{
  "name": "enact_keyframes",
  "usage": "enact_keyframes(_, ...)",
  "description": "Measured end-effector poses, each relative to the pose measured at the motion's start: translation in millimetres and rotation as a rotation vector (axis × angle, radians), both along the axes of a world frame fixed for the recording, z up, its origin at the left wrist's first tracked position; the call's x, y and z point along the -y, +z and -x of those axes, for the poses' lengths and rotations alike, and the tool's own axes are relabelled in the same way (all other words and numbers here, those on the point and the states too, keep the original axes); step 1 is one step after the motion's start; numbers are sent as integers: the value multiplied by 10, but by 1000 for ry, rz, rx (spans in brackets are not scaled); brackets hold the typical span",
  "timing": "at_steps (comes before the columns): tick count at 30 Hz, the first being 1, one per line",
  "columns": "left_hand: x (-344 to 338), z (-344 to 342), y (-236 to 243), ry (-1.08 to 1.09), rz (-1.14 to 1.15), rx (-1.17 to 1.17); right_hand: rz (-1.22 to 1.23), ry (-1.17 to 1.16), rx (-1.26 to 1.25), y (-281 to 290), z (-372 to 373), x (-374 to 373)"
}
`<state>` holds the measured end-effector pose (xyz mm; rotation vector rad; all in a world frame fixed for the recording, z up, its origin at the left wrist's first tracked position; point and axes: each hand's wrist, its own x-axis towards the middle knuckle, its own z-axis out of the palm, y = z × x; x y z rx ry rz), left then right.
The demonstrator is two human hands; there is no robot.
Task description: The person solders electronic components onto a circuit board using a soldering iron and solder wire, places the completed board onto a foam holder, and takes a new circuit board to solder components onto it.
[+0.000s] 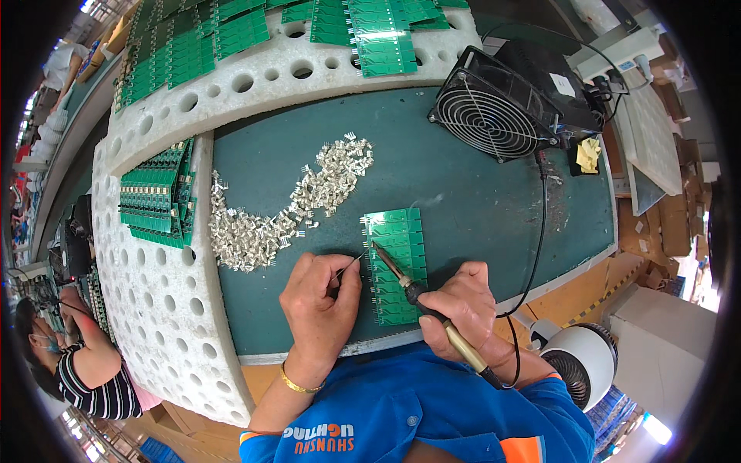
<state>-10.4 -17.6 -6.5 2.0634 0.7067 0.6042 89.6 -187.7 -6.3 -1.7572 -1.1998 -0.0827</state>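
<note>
A green circuit board panel (397, 270) lies on the dark green work mat in front of me, with small connectors along its left edge. My right hand (465, 307) is closed around a soldering iron (455, 337), whose tip meets the board's upper left part. Between thumb and fingers, my left hand (323, 297) pinches a thin solder wire (353, 264); its end points at the iron's tip. A faint wisp of smoke rises nearby. Loose small white connectors (258, 238) are heaped left of and beyond the board.
A black fan (494, 108) stands at the back right, beside a yellow sponge (588, 155). White foam blocks (166, 309) border the mat left and behind, bearing several green boards (378, 35). The iron's black cable (538, 239) crosses the mat. Another person (93, 363) sits far left.
</note>
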Motion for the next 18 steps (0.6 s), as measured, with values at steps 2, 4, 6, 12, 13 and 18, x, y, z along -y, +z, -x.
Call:
enact_keyframes(2, 1, 3, 0, -2, 0, -3, 1, -1, 4, -3, 15, 7)
enact_keyframes(4, -1, 11, -4, -7, -3, -3, 17, 7, 18, -7, 29, 11)
enact_keyframes(6, -2, 8, -2, -13, -5, -1, 19, 1, 21, -10, 45, 14)
enact_keyframes(12, -3, 10, -13, -20, -6, 7, 40, -5, 46, -17, 68, 27)
enact_keyframes(13, -3, 7, -11, -24, -13, 8, 40, -8, 54, -18, 70, 28)
enact_keyframes(18, 3, 12, -13, -15, 4, 5, 49, -4, 51, -21, 88, 34)
